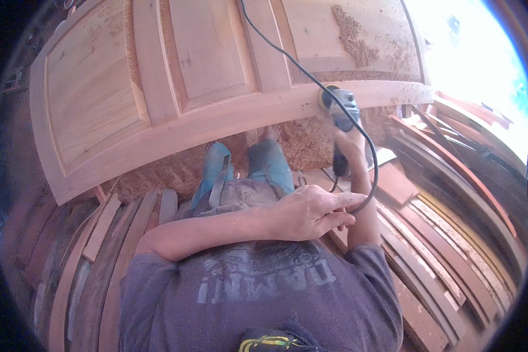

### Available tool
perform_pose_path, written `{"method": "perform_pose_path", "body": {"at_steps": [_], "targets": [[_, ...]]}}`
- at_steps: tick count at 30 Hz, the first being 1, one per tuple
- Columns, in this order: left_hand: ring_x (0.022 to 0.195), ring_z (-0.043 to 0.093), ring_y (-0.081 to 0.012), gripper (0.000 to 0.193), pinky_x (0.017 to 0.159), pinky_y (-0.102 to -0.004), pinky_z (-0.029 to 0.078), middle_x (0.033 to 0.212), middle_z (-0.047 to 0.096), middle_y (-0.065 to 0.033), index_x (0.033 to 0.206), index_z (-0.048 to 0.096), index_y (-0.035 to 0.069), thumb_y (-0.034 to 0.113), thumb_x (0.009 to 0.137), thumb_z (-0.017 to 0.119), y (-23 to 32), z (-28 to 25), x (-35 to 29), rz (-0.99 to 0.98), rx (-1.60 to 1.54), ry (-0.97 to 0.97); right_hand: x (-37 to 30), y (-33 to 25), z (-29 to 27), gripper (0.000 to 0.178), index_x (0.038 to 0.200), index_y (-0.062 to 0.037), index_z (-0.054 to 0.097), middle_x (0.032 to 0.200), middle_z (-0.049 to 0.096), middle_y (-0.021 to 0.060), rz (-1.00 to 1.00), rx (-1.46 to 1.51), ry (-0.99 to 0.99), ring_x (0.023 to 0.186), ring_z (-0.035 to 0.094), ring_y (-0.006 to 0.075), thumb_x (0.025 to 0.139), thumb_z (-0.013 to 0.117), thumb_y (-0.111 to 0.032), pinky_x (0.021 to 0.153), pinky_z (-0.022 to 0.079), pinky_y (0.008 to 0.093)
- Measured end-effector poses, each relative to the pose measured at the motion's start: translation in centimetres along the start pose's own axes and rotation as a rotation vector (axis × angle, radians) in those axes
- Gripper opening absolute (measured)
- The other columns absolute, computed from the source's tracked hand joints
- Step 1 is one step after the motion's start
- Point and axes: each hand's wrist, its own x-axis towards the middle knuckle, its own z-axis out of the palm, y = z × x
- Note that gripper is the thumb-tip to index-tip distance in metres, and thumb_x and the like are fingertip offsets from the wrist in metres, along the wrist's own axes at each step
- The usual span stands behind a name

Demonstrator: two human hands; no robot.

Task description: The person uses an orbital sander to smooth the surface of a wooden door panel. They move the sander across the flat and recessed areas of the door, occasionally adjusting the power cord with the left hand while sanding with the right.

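Note:
My right hand is wrapped round the body of a dark angle grinder. The grinder's yellow-edged disc rests on or just over the near rail of a large panelled wooden door, towards its right end. A dark power cord runs down from the top of the view, past the grinder, and curves back by my right forearm. Across my body, my left hand pinches that cord between index finger and thumb, close to the right forearm. The disc's underside is hidden, and the tool looks slightly blurred.
Sawdust and shavings lie on the door's panels, and more sawdust covers the ground below its near edge. Long wooden boards are stacked at the right. Other planks lie at the left. Bright light washes out the upper right.

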Motion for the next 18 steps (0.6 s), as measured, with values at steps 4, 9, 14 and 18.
{"method": "perform_pose_path", "body": {"at_steps": [4,9,14,18], "targets": [[0.092,0.082,-0.035,0.05,0.082,-0.0449,0.061,0.098,0.08,-0.0245,0.154,0.063,-0.002,0.019,0.108,0.071,-0.2,1.5,-0.3,0.048,0.083,-0.014,4.0,9.3,-2.2,0.062,0.137,-0.0024,0.072,0.117,0.082,0.0166,0.003,0.076,0.012,0.109,0.079,0.0279,0.087,0.088,-0.036,0.095,0.061,0.0412],[0.091,0.083,-0.0346,0.052,0.083,-0.0421,0.063,0.099,0.081,-0.023,0.154,0.062,-0.002,0.015,0.106,0.074,1.4,0.7,-4.0,-0.079,0.111,-0.062,-2.2,2.2,-3.2,0.063,0.135,-0.0005,0.073,0.113,0.08,0.0121,0.112,0.326,0.011,0.102,0.076,0.021,0.088,0.089,-0.039,0.094,0.059,0.0383],[0.087,0.082,-0.0182,0.055,0.08,-0.0341,0.064,0.1,0.086,-0.0108,0.162,0.057,0.005,0.009,0.109,0.072,1.6,0.6,-8.3,-0.176,0.206,-0.169,-7.4,2.5,3.3,0.065,0.132,0.0014,0.073,0.118,0.081,0.0163,-0.026,0.418,0.067,0.106,0.078,0.0257,0.085,0.092,-0.039,0.097,0.061,0.0404],[0.079,0.076,-0.0135,0.051,0.076,-0.0313,0.061,0.097,0.085,-0.0083,0.161,0.056,0.005,0.009,0.111,0.069,1.8,0.7,-10.6,-0.314,0.296,-0.288,-12.4,-1.3,9.4,0.089,0.131,0.0072,0.065,0.117,0.079,0.0319,0.042,0.342,-0.012,0.112,0.08,0.043,0.076,0.094,-0.056,0.099,0.063,0.0502]]}}
